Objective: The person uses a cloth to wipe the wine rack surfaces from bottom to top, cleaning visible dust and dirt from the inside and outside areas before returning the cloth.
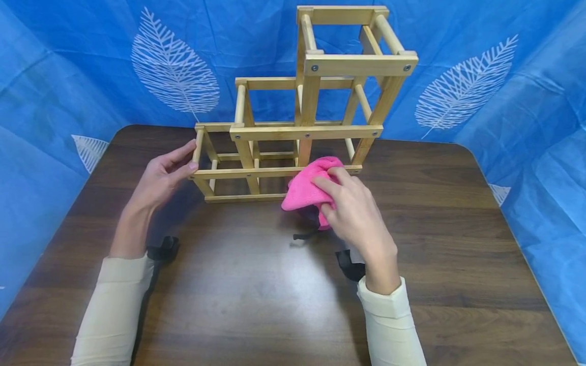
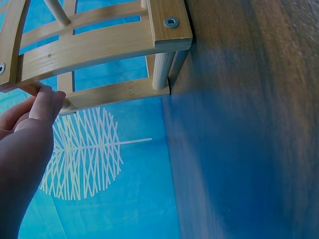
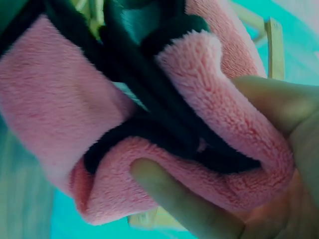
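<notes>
A stepped wooden rack (image 1: 270,133) of flat slats and round dowels stands on the table, rising in three tiers from left to right. My left hand (image 1: 161,175) pinches the short end dowel of its lowest tier between thumb and fingers; the left wrist view shows the fingertips (image 2: 52,99) at that end. In my right hand (image 1: 354,208) is a bunched pink fleecy cloth (image 1: 311,185) with black edging. It overlaps the rack's lower front rail and middle post in the head view. Close up, thumb and fingers grip the folded pink pile (image 3: 219,94) around its black trim (image 3: 164,104).
The dark wood-grain table (image 1: 238,305) has rounded far corners. Blue fabric (image 1: 256,40) with white leaf prints hangs behind it and along both sides. Black straps hang at the left wrist (image 1: 164,249) and right wrist (image 1: 350,265).
</notes>
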A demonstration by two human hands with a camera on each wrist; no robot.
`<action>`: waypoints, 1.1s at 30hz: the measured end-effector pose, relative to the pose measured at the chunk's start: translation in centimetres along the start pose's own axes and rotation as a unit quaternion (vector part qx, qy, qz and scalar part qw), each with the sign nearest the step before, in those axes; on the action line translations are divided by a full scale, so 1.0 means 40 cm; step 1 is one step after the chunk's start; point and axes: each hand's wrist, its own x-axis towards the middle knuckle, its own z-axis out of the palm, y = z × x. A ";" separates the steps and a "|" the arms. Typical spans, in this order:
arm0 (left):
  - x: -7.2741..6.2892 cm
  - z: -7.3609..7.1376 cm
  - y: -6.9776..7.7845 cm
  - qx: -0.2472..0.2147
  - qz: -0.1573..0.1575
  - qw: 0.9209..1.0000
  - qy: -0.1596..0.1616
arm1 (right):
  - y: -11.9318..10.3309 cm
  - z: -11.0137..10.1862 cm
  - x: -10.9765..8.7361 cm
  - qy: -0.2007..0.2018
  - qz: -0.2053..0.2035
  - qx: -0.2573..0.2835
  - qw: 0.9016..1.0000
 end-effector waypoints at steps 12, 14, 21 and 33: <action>-0.004 -0.003 0.002 0.020 -0.006 1.000 0.007 | -0.050 0.055 0.016 0.041 -0.036 -0.003 0.999; -0.005 -0.004 0.001 0.019 -0.006 1.000 0.007 | -0.062 0.065 0.020 0.042 -0.045 0.001 0.998; -0.004 -0.004 0.000 0.023 -0.012 1.000 0.007 | -0.114 0.118 0.045 0.050 -0.083 0.020 0.995; 0.003 0.001 0.000 0.028 -0.006 1.000 0.011 | -0.163 0.153 0.070 0.037 -0.100 0.013 0.994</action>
